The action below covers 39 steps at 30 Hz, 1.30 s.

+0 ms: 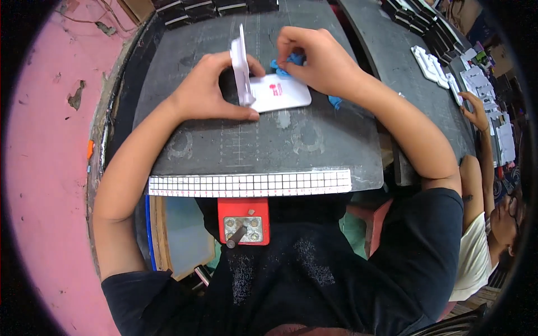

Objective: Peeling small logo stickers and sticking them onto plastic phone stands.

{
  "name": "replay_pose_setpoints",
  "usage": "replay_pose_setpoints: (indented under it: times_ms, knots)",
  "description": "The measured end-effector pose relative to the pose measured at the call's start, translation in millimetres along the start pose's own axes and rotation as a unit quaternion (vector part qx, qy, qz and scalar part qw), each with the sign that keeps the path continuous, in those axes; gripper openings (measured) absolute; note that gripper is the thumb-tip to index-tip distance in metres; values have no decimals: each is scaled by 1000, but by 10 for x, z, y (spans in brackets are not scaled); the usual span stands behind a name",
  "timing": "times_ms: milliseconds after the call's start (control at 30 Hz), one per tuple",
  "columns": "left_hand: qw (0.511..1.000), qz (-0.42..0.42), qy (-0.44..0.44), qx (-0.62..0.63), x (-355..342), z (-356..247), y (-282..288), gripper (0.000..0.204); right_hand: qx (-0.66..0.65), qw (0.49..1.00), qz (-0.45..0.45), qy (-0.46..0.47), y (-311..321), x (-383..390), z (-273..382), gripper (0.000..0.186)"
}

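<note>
A white plastic folding piece (291, 98), L-shaped like a small phone stand, rests on the dark work board with its upright panel raised. Red print marks its flat part. My left hand (204, 89) grips it at the upright panel, thumb along the near edge and fingers behind. Pinched in my right hand (325, 64) is a crumpled blue cloth (291, 60), which touches the far side of the flat part. A scrap of blue (334, 101) shows below my right wrist; whether it belongs to the same cloth is unclear.
A gridded white strip (252, 183) lines the near edge of the board (196, 131). Black boxes (218, 7) stack at the back. Below sits a red fixture (244, 207) with a metal plate. On the right bench are white pieces (430, 67) and a co-worker's hand (476, 112).
</note>
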<state>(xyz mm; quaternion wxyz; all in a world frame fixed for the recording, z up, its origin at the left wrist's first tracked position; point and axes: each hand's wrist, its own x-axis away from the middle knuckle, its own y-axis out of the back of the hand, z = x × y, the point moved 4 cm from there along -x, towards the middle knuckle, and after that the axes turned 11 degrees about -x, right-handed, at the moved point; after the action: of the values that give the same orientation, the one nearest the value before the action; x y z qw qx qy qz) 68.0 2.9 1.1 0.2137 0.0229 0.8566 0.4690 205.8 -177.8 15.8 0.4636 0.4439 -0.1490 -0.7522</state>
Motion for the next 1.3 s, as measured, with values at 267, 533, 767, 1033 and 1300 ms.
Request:
replay_pose_setpoints:
  times_ms: [267,533,767,1033,1300]
  knots:
    - [997,-20,-56,-52,41,-32,25,67,192,978,-79,-21,288,43,-400,32]
    - [999,-19,28,24,116,-79,-19,71,-89,994,68,-9,-117,162,464,69]
    - [997,23,62,31,75,-96,2,86,-67,994,83,9,-150,275,325,75]
    - [993,36,107,45,88,-40,-4,82,-28,992,120,3,-176,246,385,78]
    - [990,36,121,66,140,50,-77,88,-40,993,106,11,-190,224,371,84]
